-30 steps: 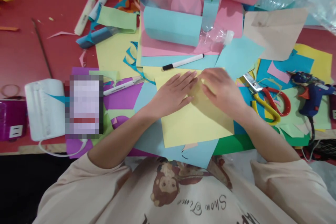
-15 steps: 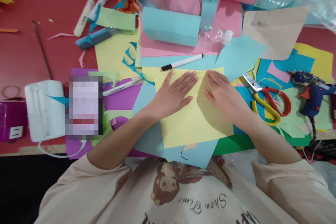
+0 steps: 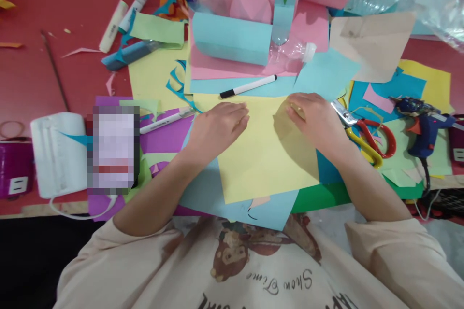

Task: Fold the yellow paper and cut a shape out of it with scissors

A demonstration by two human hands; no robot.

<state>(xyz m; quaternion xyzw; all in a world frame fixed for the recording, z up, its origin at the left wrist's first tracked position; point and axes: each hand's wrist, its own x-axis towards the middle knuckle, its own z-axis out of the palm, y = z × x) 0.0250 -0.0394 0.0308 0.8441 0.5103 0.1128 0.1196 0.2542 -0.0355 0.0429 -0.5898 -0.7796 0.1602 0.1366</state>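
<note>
- Right at centre frame, the yellow paper [image 3: 261, 164] lay flat on a light-blue sheet [image 3: 203, 193].
- Left hand [image 3: 213, 128] sat on the paper's upper left edge, fingers curled under, gripping nothing I could make out.
- Right hand [image 3: 313, 118] pressed down on the upper right corner, fingers bent, nothing clasped.
- Black-capped marker [image 3: 248, 86] lay just above; scissors [image 3: 366, 133] rested right of the right hand.

Black-capped marker [image 3: 248, 86], red-and-yellow scissors [image 3: 366, 134], blue glue gun [image 3: 424, 125] among scattered coloured paper scraps
</note>
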